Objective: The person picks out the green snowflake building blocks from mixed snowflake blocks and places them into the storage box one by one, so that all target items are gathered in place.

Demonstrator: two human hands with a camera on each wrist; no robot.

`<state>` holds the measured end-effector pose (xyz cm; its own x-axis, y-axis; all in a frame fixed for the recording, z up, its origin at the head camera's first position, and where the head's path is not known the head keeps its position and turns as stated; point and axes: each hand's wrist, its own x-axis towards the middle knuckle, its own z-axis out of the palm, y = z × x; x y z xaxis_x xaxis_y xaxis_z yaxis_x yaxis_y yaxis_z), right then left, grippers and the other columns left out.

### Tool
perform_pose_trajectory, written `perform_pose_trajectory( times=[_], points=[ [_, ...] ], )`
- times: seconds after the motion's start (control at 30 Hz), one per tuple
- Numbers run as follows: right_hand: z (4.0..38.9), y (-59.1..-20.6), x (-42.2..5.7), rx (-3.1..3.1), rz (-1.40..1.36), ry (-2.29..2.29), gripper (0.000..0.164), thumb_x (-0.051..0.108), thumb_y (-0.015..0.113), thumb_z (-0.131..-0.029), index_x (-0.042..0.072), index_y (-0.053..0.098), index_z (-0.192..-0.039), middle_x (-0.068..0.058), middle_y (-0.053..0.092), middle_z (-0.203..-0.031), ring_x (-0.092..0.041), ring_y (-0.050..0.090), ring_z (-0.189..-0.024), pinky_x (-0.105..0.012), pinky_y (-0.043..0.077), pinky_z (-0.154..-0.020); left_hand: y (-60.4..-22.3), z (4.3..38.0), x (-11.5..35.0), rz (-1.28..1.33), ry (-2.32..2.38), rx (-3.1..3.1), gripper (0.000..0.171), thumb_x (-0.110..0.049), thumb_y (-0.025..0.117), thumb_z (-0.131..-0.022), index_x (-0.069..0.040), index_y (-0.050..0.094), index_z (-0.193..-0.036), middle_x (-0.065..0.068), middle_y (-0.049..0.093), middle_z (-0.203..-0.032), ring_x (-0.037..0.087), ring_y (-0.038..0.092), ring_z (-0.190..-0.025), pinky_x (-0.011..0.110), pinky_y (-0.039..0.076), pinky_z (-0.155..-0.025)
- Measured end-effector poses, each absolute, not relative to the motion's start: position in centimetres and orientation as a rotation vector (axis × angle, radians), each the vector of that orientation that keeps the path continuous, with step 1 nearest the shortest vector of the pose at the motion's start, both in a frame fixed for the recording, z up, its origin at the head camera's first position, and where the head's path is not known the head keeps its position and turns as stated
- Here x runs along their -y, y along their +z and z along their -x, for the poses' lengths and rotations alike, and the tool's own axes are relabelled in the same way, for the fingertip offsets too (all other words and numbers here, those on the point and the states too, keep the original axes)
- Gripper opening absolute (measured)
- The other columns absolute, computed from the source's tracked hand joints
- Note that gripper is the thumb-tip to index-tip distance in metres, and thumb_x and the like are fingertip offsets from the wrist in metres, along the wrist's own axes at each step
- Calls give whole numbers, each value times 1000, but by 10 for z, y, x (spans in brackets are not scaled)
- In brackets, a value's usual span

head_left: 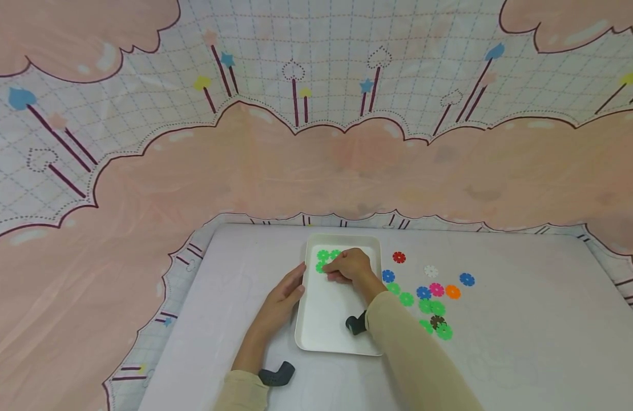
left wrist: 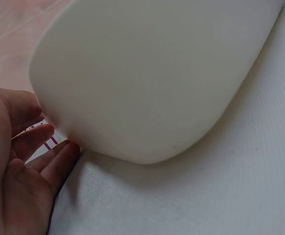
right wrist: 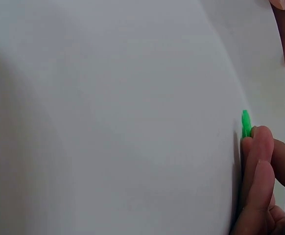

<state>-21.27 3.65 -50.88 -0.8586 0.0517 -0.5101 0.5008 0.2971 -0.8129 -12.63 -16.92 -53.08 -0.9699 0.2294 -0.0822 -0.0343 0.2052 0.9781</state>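
Note:
A white rectangular tray (head_left: pixel 326 337) lies on the table, with several green notched plastic discs (head_left: pixel 323 254) grouped near its far left corner. My right hand (head_left: pixel 351 266) reaches over the tray and pinches a green disc (right wrist: pixel 246 123) beside that group. In the right wrist view, only the disc's edge shows past the fingertips. My left hand (head_left: pixel 281 301) is at the tray's left side, its relaxed fingers (left wrist: pixel 64 159) touching the outer wall. The right hand hides part of the tray's far end in the head view.
Loose notched discs are scattered right of the tray: a red one (head_left: pixel 399 257), a white one (head_left: pixel 431 271), a pink one (head_left: pixel 436 289), an orange one (head_left: pixel 452 291), a brown one (head_left: pixel 437 322), several blue and green. Behind the table hangs a patterned cloth (head_left: pixel 306 171).

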Motion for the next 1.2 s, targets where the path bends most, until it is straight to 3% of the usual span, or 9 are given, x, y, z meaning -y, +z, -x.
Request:
perform_pose_trajectory(
  times=[0.63,0.93,1.2],
  points=[
    [212,-504,-40,-2138,-477,-1572,26,16,90,-77,7,67,-85,-5,75,-69,-10,72,-57,-16,52,-49,-531,126,169,-187,1855,-2264,53,-18,55,-106,-21,41,-158,-4,36,-165,24,36,-152,46,32,-123],
    [214,-493,-47,-2015,-359,-1565,20,22,80,-89,5,72,-95,-7,76,-81,-12,74,-66,-19,59,-59,-531,126,167,-180,1844,-2290,53,-16,55,-106,-21,42,-157,-4,37,-165,22,35,-153,44,33,-123],
    [213,-476,-49,-1980,-277,-1559,20,22,77,-92,5,68,-98,-8,75,-93,-15,71,-72,-25,62,-68,-531,126,168,-180,1845,-2282,53,-15,54,-106,-21,42,-157,-5,37,-165,22,34,-153,43,31,-124]
  ],
)
